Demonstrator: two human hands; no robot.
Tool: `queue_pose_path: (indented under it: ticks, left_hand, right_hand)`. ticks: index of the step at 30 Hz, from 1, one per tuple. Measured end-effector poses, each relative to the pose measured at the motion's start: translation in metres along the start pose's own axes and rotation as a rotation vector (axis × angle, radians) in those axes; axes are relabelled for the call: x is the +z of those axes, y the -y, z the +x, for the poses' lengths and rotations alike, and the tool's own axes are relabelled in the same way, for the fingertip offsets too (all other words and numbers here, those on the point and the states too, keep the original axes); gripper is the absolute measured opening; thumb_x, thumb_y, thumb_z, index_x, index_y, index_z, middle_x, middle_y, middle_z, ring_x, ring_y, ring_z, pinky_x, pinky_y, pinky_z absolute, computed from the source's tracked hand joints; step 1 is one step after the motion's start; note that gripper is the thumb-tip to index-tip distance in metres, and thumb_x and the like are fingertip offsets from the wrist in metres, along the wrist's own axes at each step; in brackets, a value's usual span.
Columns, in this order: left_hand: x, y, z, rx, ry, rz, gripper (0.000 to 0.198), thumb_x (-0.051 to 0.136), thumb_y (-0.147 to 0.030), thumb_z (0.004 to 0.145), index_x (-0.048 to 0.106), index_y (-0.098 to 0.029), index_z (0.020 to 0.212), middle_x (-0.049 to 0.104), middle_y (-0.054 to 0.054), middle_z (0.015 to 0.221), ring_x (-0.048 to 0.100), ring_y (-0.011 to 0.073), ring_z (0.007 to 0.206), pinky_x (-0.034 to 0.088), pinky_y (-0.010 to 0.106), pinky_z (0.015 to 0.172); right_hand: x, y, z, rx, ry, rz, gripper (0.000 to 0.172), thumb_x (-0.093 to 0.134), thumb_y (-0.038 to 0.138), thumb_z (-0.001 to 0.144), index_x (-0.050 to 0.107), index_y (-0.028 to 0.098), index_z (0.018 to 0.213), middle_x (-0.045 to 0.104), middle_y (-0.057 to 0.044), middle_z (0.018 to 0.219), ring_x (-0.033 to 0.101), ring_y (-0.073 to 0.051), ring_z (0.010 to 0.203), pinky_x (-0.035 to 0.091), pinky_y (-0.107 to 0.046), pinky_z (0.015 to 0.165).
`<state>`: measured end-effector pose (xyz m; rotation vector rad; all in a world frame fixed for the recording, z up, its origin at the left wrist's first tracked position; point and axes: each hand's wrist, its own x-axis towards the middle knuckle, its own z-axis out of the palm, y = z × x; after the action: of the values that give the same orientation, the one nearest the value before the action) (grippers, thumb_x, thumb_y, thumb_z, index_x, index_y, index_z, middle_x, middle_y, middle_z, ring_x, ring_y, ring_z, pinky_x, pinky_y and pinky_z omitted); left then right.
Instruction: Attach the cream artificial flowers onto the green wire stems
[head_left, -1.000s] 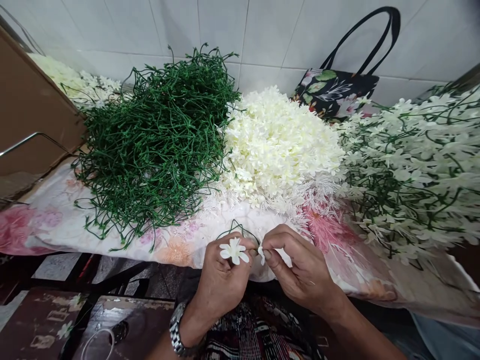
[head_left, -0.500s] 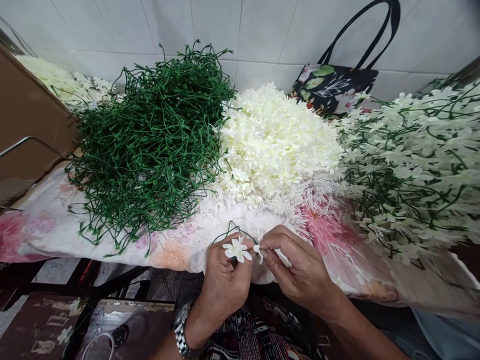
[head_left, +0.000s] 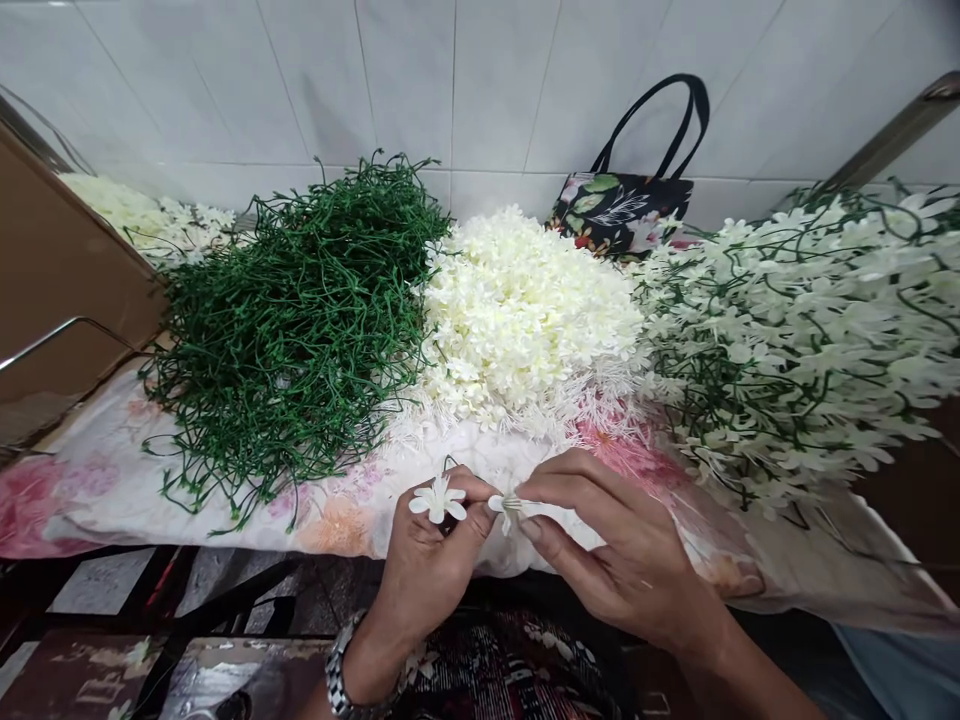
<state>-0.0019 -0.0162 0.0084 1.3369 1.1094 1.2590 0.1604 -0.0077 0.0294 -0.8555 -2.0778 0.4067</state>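
My left hand [head_left: 431, 550], with a metal watch [head_left: 343, 665] at the wrist, is closed around a green plastic stem, mostly hidden in the fingers. One white artificial flower [head_left: 437, 500] faces up over that hand. A second white flower [head_left: 508, 506] lies sideways between the two hands, by the left fingertips. My right hand [head_left: 622, 550] pinches at this second flower with thumb and forefinger. Behind the hands lie a heap of green stems [head_left: 300, 320] on the left and a heap of loose white blossoms [head_left: 525, 300] in the middle.
Stemmed white flowers [head_left: 810, 340] are piled at the right. A floral cloth [head_left: 337, 520] covers the work surface. A cardboard box [head_left: 67, 290] stands at the left. Against the tiled wall [head_left: 405, 90] rests a black floral bag [head_left: 622, 210]. A metal bar [head_left: 892, 130] slants at upper right.
The view has tilted up, so the piles and bag sit lower. Both hands stay close together; the second flower has turned sideways, and less of the green stem shows above the left hand.
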Motion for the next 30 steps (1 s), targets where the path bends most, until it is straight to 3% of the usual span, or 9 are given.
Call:
queue_pose_path:
  ticks: [12, 16, 18, 20, 22, 24, 26, 27, 30]
  left_hand:
    - [0.012, 0.001, 0.002, -0.04, -0.061, 0.171, 0.018, 0.054, -0.02, 0.075, 0.054, -0.017, 0.058, 0.049, -0.002, 0.056, 0.051, 0.0118, 0.055, 0.044, 0.02, 0.052]
    - [0.005, 0.0, 0.003, -0.007, 0.069, 0.271, 0.017, 0.056, -0.02, 0.075, 0.067, -0.021, 0.089, 0.065, 0.002, 0.077, 0.063, 0.0177, 0.077, 0.052, 0.024, 0.066]
    - [-0.001, 0.001, 0.002, 0.029, 0.128, 0.315, 0.045, 0.059, -0.021, 0.074, 0.056, -0.029, 0.118, 0.065, 0.004, 0.108, 0.062, 0.0215, 0.098, 0.052, 0.029, 0.08]
    - [-0.006, 0.004, 0.001, 0.047, 0.142, 0.371, 0.062, 0.063, -0.024, 0.073, 0.043, -0.034, 0.131, 0.058, 0.003, 0.126, 0.053, 0.0246, 0.116, 0.047, 0.034, 0.092]
    - [-0.01, 0.008, 0.001, 0.054, 0.143, 0.408, 0.06, 0.062, -0.027, 0.075, 0.042, -0.034, 0.132, 0.056, 0.003, 0.128, 0.049, 0.0253, 0.121, 0.044, 0.037, 0.097]
    - [-0.012, 0.011, 0.001, 0.065, 0.106, 0.428, 0.045, 0.058, -0.031, 0.078, 0.053, -0.033, 0.123, 0.059, 0.002, 0.125, 0.052, 0.0249, 0.118, 0.046, 0.036, 0.096]
    - [-0.014, 0.013, 0.001, 0.075, 0.065, 0.441, 0.032, 0.056, -0.033, 0.08, 0.063, -0.031, 0.111, 0.063, 0.001, 0.119, 0.057, 0.0239, 0.112, 0.048, 0.033, 0.093]
    - [-0.015, 0.013, 0.001, 0.076, 0.047, 0.447, 0.028, 0.055, -0.033, 0.08, 0.066, -0.031, 0.106, 0.065, 0.001, 0.115, 0.059, 0.0232, 0.109, 0.049, 0.032, 0.092]
    - [-0.017, 0.015, -0.002, 0.071, -0.008, 0.453, 0.023, 0.056, -0.035, 0.079, 0.069, -0.03, 0.097, 0.068, 0.0, 0.108, 0.062, 0.022, 0.102, 0.051, 0.029, 0.088]
  right_hand:
    - [0.013, -0.008, -0.005, 0.001, -0.065, 0.005, 0.01, 0.046, 0.007, 0.083, 0.052, 0.015, 0.081, 0.053, -0.003, 0.068, 0.05, -0.012, 0.064, 0.043, -0.024, 0.055]
    - [-0.002, -0.011, -0.002, 0.081, -0.054, 0.044, 0.01, 0.048, 0.009, 0.083, 0.052, 0.017, 0.078, 0.053, -0.002, 0.066, 0.051, -0.011, 0.061, 0.043, -0.023, 0.053]
    - [-0.019, -0.014, 0.0, 0.077, -0.114, 0.005, 0.012, 0.048, 0.008, 0.082, 0.051, 0.018, 0.076, 0.054, 0.0, 0.065, 0.052, -0.01, 0.06, 0.043, -0.023, 0.052]
    - [-0.044, -0.02, 0.005, 0.014, -0.207, -0.128, 0.015, 0.047, 0.006, 0.082, 0.051, 0.02, 0.076, 0.056, 0.001, 0.063, 0.053, -0.01, 0.058, 0.042, -0.021, 0.05]
    - [-0.078, -0.03, 0.013, 0.066, -0.328, -0.458, 0.013, 0.05, 0.009, 0.082, 0.053, 0.02, 0.075, 0.058, 0.0, 0.064, 0.053, -0.01, 0.058, 0.041, -0.022, 0.051]
    - [-0.117, -0.043, 0.022, 0.092, -0.586, -0.937, 0.011, 0.055, 0.014, 0.079, 0.056, 0.018, 0.069, 0.058, -0.002, 0.062, 0.052, -0.011, 0.058, 0.039, -0.024, 0.053]
    - [-0.153, -0.059, 0.03, 0.241, -0.79, -1.297, 0.017, 0.051, 0.014, 0.077, 0.056, 0.016, 0.06, 0.053, -0.003, 0.055, 0.044, -0.011, 0.051, 0.03, -0.024, 0.048]
    - [-0.168, -0.068, 0.032, 0.319, -0.771, -1.362, 0.018, 0.051, 0.015, 0.075, 0.057, 0.015, 0.059, 0.052, -0.003, 0.053, 0.04, -0.011, 0.05, 0.028, -0.024, 0.046]
    - [-0.192, -0.09, 0.031, 0.434, -0.503, -1.372, 0.024, 0.048, 0.017, 0.074, 0.055, 0.015, 0.051, 0.047, -0.002, 0.047, 0.03, -0.009, 0.043, 0.025, -0.024, 0.045]
